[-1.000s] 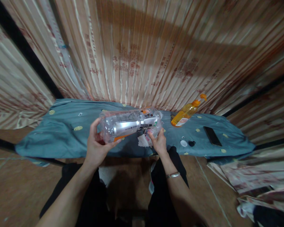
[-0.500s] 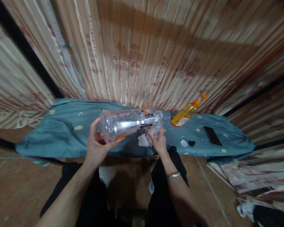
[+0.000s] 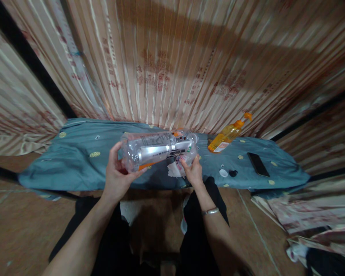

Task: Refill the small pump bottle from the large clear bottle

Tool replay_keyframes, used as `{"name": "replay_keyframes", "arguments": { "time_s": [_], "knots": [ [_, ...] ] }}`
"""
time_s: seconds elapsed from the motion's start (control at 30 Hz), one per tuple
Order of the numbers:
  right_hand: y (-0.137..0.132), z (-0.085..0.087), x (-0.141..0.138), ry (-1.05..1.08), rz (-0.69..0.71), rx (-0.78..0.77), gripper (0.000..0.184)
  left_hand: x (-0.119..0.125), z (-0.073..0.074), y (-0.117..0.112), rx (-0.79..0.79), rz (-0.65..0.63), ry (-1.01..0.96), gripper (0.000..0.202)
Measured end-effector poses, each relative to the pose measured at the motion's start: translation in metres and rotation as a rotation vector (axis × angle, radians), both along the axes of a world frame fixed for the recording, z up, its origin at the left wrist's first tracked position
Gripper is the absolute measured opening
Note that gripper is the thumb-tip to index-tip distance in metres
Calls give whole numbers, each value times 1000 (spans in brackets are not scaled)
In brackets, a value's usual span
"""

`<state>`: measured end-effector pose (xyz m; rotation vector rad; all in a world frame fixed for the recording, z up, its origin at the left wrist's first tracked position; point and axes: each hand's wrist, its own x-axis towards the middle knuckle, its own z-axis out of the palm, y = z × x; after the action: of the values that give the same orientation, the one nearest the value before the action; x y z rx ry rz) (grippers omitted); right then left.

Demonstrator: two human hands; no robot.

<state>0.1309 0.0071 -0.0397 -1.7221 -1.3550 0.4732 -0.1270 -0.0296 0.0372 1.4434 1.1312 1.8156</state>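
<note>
Neither hand has moved. Left hand [image 3: 117, 178] clasps the clear bottle [image 3: 158, 149] at its base. Right hand [image 3: 193, 172] pinches crumpled paper [image 3: 174, 169] just beneath the bottle's neck.

Bottle [image 3: 158, 149]: clear plastic, label silver and black with orange patches. Bench cloth [image 3: 74, 157]: dusty teal, sparse small yellow round motifs. Right of centre: pump bottle [image 3: 225, 138] amber-orange, orange pump, white-red label. Phone [image 3: 258, 164] black. Two small caps: white cap [image 3: 223, 173], black cap [image 3: 232, 173]. Curtain [image 3: 161, 69] across top: beige-pink vertical stripes, faded red print. Bracelet [image 3: 210, 211] silver.
</note>
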Motion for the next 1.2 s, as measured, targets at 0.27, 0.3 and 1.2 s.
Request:
{"name": "replay_keyframes", "arguments": {
  "time_s": [0.27, 0.3, 1.2],
  "knots": [
    [1, 0, 0, -12, -13, -5, 55, 1, 0, 0, -22, 19, 6, 87],
    [0, 1, 0, -12, -13, -9, 56, 1, 0, 0, -23, 19, 5, 88],
    [-1, 1, 0, -6, 5, 3, 55, 1, 1, 0, -11, 11, 3, 87]
  ]
}}
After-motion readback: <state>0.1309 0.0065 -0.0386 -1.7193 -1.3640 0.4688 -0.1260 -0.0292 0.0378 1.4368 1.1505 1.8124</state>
